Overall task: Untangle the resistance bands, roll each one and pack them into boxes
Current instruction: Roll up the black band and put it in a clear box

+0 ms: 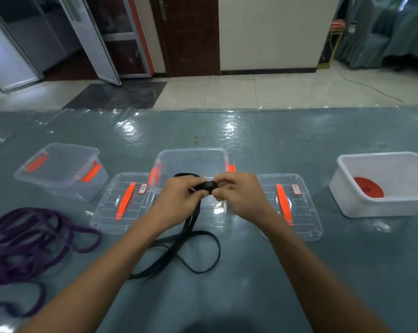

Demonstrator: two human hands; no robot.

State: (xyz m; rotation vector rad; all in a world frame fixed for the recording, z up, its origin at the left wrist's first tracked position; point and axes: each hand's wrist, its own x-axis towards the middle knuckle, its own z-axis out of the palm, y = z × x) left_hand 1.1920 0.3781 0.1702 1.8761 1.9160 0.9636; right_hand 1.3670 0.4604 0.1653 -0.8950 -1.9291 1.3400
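Observation:
A black resistance band (193,246) trails in loops over the table, and its upper end is wound into a small roll (209,186). My left hand (179,200) and my right hand (236,195) pinch that roll between them, just in front of a clear box (191,153) with orange latches. A purple band (32,241) lies in a tangled heap at the left. A red rolled band (367,187) sits inside a white box (347,188) at the right.
A second clear box (59,167) stands at the back left. Two clear lids with orange handles lie flat: one lid (124,203) left of my hands, another lid (289,203) to the right. The table has a grey glossy cover.

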